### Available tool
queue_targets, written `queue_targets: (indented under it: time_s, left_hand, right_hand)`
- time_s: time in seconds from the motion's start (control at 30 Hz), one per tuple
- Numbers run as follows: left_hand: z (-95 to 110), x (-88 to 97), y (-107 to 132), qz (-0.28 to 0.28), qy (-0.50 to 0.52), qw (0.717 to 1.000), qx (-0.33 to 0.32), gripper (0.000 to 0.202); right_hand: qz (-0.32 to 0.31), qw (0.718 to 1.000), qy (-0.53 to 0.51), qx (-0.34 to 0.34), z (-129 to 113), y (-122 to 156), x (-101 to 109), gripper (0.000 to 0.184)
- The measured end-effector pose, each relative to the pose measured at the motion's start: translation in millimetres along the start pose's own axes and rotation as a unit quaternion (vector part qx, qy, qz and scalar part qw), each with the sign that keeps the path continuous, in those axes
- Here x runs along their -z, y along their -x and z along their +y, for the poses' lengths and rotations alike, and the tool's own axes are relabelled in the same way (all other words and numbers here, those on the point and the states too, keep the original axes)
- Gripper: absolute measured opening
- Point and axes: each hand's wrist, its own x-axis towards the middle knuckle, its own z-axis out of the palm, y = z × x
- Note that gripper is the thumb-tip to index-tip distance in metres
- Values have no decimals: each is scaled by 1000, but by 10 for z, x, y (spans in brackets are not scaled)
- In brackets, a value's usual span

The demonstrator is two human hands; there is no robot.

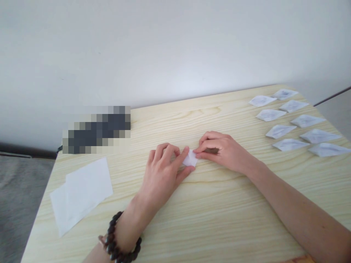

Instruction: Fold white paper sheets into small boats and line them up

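Note:
A small folded piece of white paper [191,159] lies at the middle of the table between my two hands. My left hand [166,168], with a dark beaded bracelet at the wrist, holds its left side, index finger at the upper edge and thumb at the lower. From the other side, my right hand [219,150] pinches its upper right edge between thumb and fingers. Fingers cover part of the paper, so its full shape is hidden.
Several folded white paper boats [271,115] stand in two rows at the table's right. White paper sheets [89,190] overlap at the left. Behind them sits a blurred dark object [98,129]. The wooden table [219,219] meets a pale wall [175,51].

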Motion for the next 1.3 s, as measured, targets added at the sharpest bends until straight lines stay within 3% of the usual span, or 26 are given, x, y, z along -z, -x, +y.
queue_targets:
  time_s: [0.43,0.7,0.93,1.3]
  left_hand:
    - [11,9,-17,33,34,999,21,26]
    - [-158,31,-32,35,87,995,-44,37]
    - [-193,37,-34,42,80,994,-68,31]
    - [-123,56,-41,51,51,993,-93,16]
  right_hand:
    - [-11,999,1,-34,-39,-18,24,11]
    - [-18,999,15,43,12,35,47,21]
    - [10,992,36,120,12,25,-14,12]
    - [17,986,105,131,-23,31,2,18]
